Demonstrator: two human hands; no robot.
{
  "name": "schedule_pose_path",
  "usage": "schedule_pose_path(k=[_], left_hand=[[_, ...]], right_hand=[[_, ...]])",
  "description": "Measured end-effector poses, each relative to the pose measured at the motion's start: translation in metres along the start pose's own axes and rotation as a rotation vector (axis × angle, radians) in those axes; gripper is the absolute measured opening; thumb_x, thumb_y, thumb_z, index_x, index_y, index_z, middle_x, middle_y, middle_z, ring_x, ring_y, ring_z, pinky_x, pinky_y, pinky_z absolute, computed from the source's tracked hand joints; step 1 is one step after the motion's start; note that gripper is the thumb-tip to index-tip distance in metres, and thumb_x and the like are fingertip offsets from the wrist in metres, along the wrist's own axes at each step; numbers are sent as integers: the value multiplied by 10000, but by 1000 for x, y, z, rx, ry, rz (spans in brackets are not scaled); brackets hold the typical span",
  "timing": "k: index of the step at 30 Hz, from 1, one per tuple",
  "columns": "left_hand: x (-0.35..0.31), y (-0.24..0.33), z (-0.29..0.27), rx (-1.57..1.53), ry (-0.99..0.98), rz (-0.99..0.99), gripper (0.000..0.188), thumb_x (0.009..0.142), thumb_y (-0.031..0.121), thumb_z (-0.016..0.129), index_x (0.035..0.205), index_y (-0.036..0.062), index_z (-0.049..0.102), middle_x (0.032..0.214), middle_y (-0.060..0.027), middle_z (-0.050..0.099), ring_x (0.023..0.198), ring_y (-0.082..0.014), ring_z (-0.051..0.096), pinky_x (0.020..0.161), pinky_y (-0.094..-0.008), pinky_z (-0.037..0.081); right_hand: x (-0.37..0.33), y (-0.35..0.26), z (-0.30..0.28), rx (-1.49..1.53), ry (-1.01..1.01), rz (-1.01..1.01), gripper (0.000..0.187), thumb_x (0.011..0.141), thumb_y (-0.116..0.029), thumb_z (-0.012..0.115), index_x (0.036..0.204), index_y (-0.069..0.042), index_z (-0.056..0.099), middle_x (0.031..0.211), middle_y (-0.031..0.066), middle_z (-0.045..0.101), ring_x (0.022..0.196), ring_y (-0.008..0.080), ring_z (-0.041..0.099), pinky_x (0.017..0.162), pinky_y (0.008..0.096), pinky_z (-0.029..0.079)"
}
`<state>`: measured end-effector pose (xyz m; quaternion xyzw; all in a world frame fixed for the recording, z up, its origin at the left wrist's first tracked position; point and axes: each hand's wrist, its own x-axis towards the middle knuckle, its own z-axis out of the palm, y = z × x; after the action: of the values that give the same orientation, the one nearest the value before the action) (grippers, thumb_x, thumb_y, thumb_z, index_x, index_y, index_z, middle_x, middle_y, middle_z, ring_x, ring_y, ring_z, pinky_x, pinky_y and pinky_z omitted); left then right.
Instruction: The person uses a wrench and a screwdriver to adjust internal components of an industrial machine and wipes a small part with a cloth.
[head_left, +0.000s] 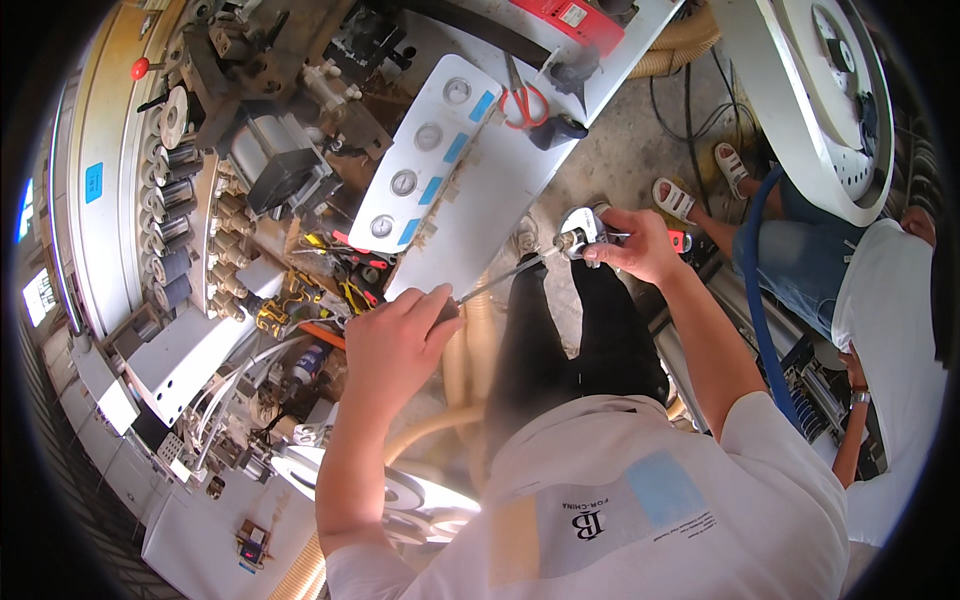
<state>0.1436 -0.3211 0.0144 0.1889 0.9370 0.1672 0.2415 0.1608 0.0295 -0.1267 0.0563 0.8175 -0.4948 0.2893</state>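
My left hand [392, 345] is closed around the dark handle of a screwdriver [500, 279]. Its long thin shaft slants up and right toward a small metal fitting [568, 241]; whether the tip touches it I cannot tell. Beside the fitting, my right hand [642, 247] grips a silver-headed tool with a red and grey handle [680, 242], which looks like an adjustable wrench [580, 226]. The fitting sits at that tool's head, partly behind my fingers. Both hands are in mid-air above my dark-trousered legs.
Ahead stands a machine table [470, 240] with a white gauge panel [428, 140] and red-handled scissors [523, 105]. Pliers and a yellow-black power drill [285, 303] lie left. Rollers line the left side. Another person [885, 290] is at right, near a blue hose [752, 250].
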Motion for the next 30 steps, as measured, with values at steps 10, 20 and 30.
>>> schedule_pose_path(k=[10, 20, 30], left_hand=[[-4, 6, -2, -53, 34, -18, 347, 840, 276, 783, 1128, 90, 725, 851, -40, 689, 689, -246, 671, 588, -343, 524], [-3, 14, -16, -31, 65, -25, 305, 837, 261, 783, 1101, 113, 743, 848, -33, 690, 667, -234, 671, 574, -342, 521], [6, 22, -5, 42, 76, 66, 323, 844, 317, 748, 1118, 154, 693, 798, -10, 612, 613, -229, 641, 532, -342, 508]], right_hand=[[-3, 18, 6, 156, -2, 27, 531, 753, -443, 877, 1019, -7, 732, 758, 100, 666, 722, 150, 589, 681, 329, 469], [-8, 32, -7, 154, 15, -4, 480, 825, -437, 823, 951, 8, 695, 741, -7, 604, 735, 66, 501, 644, 273, 406], [-13, 26, -3, 163, 33, -44, 509, 792, -436, 844, 978, 15, 696, 740, 15, 631, 708, 87, 536, 637, 278, 436]])
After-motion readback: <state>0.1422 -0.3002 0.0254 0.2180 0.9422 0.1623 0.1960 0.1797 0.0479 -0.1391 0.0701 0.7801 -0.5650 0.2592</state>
